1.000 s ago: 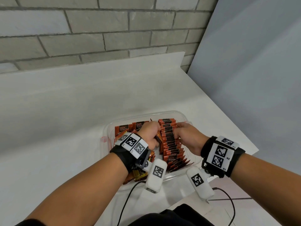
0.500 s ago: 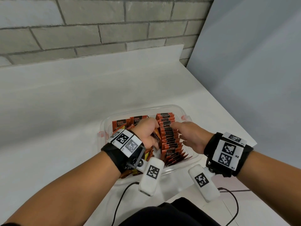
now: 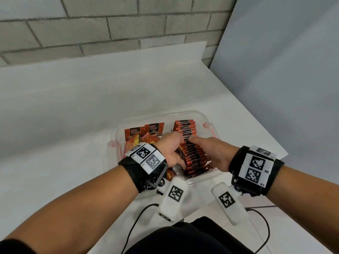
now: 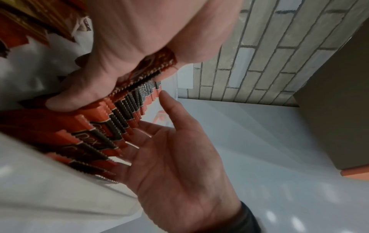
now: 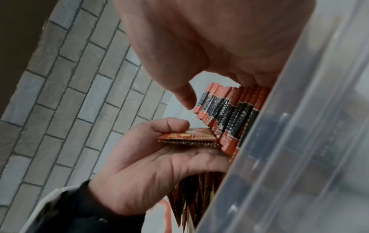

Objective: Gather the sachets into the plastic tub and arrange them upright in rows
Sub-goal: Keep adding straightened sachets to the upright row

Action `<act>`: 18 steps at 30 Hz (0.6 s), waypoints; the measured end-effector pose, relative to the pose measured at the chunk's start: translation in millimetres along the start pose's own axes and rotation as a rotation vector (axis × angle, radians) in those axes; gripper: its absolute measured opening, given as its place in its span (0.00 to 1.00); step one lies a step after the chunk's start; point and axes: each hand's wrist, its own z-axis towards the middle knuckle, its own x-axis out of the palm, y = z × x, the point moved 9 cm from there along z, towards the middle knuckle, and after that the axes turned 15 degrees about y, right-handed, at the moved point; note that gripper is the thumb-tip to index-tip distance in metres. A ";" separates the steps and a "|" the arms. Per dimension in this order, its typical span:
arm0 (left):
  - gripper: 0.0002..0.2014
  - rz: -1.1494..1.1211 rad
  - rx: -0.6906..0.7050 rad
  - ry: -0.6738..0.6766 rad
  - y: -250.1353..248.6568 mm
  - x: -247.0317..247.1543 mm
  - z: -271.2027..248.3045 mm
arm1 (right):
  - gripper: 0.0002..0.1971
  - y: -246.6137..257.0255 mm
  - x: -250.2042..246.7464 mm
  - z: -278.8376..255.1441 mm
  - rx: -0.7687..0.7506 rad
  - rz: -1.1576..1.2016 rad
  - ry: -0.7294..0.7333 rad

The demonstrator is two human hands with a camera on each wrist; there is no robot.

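- Two hands sit inside the tub point(image 3: 207, 120), one on each side of the right-hand row point(image 3: 190, 151) of upright sachets.
- My left hand point(image 3: 169, 149) grips a small stack point(image 5: 189, 137) of sachets, thumb on top and fingers curled beneath, held flat against the row's left edge.
- My right hand point(image 3: 212, 153) lies flat and relaxed along the row's right flank, fingers straight, holding nothing.
- Its forefinger point(image 4: 169, 107) reaches forward and touches the sachet tops partway along the row.
- I see the row running from the tub's near wall to its far wall, the packets leaning slightly and packed close together.
- Left of that row, loose sachets point(image 3: 145, 140) lie jumbled in the tub's other half, and two stand against the far wall with their printed faces toward me.
- I cannot tell how many sachets are in the stack.
- Clear and plastic, the tub rests on a white table point(image 3: 64, 125), near its front edge, with pink clips at its sides.
- Behind the table rises a grey brick wall point(image 3: 110, 24), and a plain grey panel point(image 3: 284, 70) stands to the right.
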 end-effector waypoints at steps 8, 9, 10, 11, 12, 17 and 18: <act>0.24 0.025 0.034 -0.002 -4.1 -1.1 4.0 | 0.14 2.3 1.2 -7.2 0.032 -0.034 -0.006; 0.24 0.032 0.022 -0.011 -4.3 -2.1 4.3 | 0.15 2.6 2.0 -7.3 0.034 -0.038 -0.004; 0.23 0.036 0.020 -0.019 -4.3 -3.2 3.5 | 0.16 2.8 2.2 -6.7 0.033 -0.041 -0.003; 0.22 0.040 0.017 -0.031 -5.2 -4.8 3.2 | 0.17 3.8 2.3 -7.1 0.028 -0.045 -0.007; 0.21 0.047 0.017 -0.042 -5.5 -6.9 3.7 | 0.18 4.6 1.1 -7.1 0.024 -0.051 -0.016; 0.22 0.070 -0.016 -0.056 -0.9 -4.9 2.5 | 0.18 4.3 -1.7 -6.8 0.013 -0.042 -0.036; 0.22 0.064 -0.015 -0.051 -0.2 -3.6 2.6 | 0.19 3.2 -1.4 -6.6 0.017 -0.035 -0.036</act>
